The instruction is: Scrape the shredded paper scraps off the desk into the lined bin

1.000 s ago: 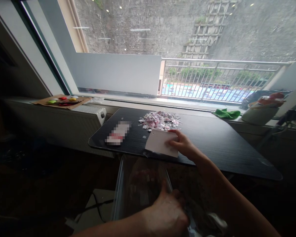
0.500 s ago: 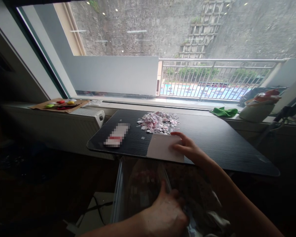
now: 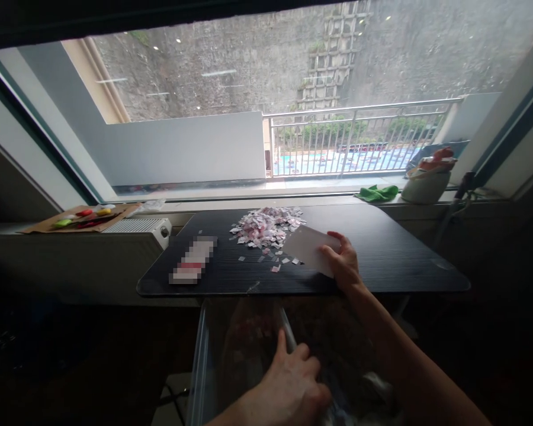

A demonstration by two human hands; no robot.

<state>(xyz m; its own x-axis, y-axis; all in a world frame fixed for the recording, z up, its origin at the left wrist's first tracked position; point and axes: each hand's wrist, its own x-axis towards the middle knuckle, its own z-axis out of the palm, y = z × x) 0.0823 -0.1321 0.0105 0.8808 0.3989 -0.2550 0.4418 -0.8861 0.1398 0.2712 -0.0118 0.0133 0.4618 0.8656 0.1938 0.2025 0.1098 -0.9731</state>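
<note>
In my right hand [image 3: 345, 261] is a thin white card [image 3: 308, 248], pinched between thumb and fingers at its right side. The card is tilted above the dark table, next to a heap of small paper scraps [image 3: 266, 226]. Several loose scraps lie on the near side of the heap, by the card's left edge. Below the table's front edge, my left hand [image 3: 291, 381] grips the rim of a clear plastic box [image 3: 197, 355]. The box's inside is dim, and its contents are hard to make out.
A pixelated flat item [image 3: 193, 261] lies on the left part of the black table [image 3: 404, 254]. Beyond stand a radiator [image 3: 146, 228], cardboard with coloured items [image 3: 82, 218], a green cloth [image 3: 376, 193] and a filled white container [image 3: 426, 184] along the windowsill.
My right hand has raised and tilted the card, which lay flatter at the table's front edge. More loose scraps now show near the heap. My left hand stays on the box; the view has shifted.
</note>
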